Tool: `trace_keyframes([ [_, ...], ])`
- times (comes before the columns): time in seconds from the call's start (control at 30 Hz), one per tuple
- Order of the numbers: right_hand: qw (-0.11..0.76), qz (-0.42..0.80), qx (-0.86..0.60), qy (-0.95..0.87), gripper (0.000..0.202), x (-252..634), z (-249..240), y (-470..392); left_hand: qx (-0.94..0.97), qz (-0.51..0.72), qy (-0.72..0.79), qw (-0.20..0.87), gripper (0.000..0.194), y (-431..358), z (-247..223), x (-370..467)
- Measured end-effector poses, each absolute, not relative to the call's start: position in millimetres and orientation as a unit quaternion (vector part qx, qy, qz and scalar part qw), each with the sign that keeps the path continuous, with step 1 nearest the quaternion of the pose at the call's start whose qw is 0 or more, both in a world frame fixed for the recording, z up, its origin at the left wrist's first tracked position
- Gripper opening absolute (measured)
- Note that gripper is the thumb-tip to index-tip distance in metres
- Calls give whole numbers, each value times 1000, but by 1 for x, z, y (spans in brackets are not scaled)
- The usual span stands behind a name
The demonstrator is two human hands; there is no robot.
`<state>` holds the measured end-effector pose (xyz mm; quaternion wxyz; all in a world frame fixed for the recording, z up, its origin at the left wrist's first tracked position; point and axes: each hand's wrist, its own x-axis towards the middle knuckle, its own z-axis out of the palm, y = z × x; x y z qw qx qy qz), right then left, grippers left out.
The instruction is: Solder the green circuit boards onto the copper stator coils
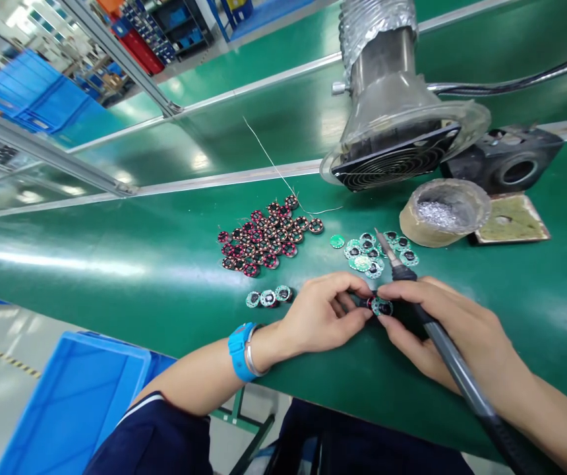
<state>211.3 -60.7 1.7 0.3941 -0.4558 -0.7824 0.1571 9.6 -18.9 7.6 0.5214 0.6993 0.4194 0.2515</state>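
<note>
My left hand (319,315) pinches a small wound stator coil (366,303), dark with some red, between thumb and fingers. Against it sits a round green circuit board (381,307), its edge touched by the thumb and forefinger of my right hand (461,326). That same hand also carries a soldering iron (454,366), with the tip pointing up and away from the parts held. Beyond my fingers lies a loose group of round circuit boards (361,263). Left of them is a cluster of copper-wound stators (264,241). Three stators topped with boards (268,298) stand in a row near my left wrist.
A fume extractor hood (392,125) hangs over the back right. Below it are a tub of metallic shavings (424,224), a sponge tray (513,221) and a dark iron stand (515,161). Solder wire (268,158) trails across the back. A blue crate (80,402) stands lower left.
</note>
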Motion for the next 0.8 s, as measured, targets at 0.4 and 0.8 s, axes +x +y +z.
trace_keyframes([
  [0.4, 387, 142, -443, -796, 30, 218, -1, -61, 868, 212, 310, 324, 19, -18, 1, 10],
  [0.8, 380, 45, -436, -815, 40, 224, -33, -75, 873, 246, 327, 265, 12, -53, 19, -43],
])
